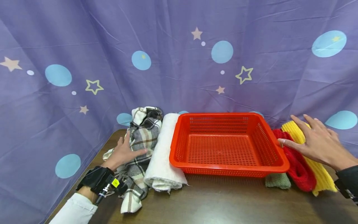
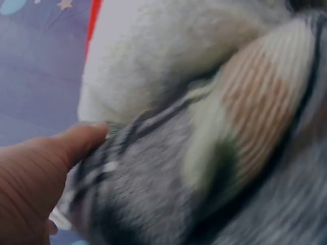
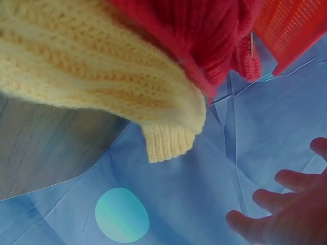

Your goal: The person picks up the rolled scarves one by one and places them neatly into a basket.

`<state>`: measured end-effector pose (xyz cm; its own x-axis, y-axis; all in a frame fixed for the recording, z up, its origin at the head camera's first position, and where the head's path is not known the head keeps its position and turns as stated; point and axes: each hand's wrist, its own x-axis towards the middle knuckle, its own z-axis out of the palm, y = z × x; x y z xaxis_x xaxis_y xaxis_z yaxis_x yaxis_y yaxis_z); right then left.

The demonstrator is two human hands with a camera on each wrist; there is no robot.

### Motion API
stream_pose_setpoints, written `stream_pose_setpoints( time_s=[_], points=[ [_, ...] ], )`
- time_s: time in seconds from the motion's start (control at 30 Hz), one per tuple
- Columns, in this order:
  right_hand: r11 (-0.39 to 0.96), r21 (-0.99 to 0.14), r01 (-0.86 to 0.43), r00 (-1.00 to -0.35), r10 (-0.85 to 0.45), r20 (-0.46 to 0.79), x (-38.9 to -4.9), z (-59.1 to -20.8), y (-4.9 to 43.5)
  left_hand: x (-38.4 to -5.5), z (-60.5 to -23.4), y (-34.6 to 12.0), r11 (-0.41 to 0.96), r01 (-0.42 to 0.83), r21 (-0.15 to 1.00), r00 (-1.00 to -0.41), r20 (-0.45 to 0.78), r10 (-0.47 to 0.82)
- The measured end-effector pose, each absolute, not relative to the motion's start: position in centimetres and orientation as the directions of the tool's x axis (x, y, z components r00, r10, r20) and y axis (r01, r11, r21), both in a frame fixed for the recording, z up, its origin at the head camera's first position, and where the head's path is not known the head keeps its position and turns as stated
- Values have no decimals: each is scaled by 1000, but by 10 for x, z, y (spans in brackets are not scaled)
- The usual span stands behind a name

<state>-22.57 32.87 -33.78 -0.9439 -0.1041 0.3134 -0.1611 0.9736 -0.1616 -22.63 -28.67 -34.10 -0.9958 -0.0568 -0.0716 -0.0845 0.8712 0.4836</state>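
The person's left hand (image 1: 123, 154), thumb and fingers spread, is at the crumpled grey, black, white and tan plaid woven scarf (image 1: 145, 137) with a fringe; in the left wrist view the thumb tip seems to meet the scarf's edge, but nothing is pinched. The right hand (image 1: 321, 143) is likewise released, its fingers fanned above the long yellow ribbed knit (image 1: 323, 179) and the folded red knit (image 1: 299, 168); the right wrist view shows it apart from both. Between the 2 hands, on the brown wooden table (image 1: 218, 205), sits the rectangular red plastic lattice basket (image 1: 218, 168). The rolled white fleecy cloth (image 1: 165, 155) lies along its left side, and a small sage-green knit (image 1: 277, 181) shows by its front right corner.

The step in hand looks to be a reach to the fabrics on either side, with no grasp made. The next move would call for lowering the right hand and curling the fingers of each hand round soft, loose folds, taking enough cloth that no layer slips free
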Motion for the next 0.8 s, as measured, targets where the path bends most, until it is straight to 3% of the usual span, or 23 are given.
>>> stream_pose_setpoints(
  time_s=[0.2, 0.53, 0.8],
  points=[
    [973, -168, -158, -950, -104, 295, -226, -335, 325, -231, -353, -281, 844, -143, 518, -984, -164, -66],
    [973, -149, -178, -951, -131, 280, -229, -331, 318, -231, -358, -275, 862, -232, 452, -972, -140, -188],
    [969, -173, -178, -951, -124, 284, -228, -332, 317, -235, -365, -271, 845, -230, 483, -970, -44, -240]
  ],
)
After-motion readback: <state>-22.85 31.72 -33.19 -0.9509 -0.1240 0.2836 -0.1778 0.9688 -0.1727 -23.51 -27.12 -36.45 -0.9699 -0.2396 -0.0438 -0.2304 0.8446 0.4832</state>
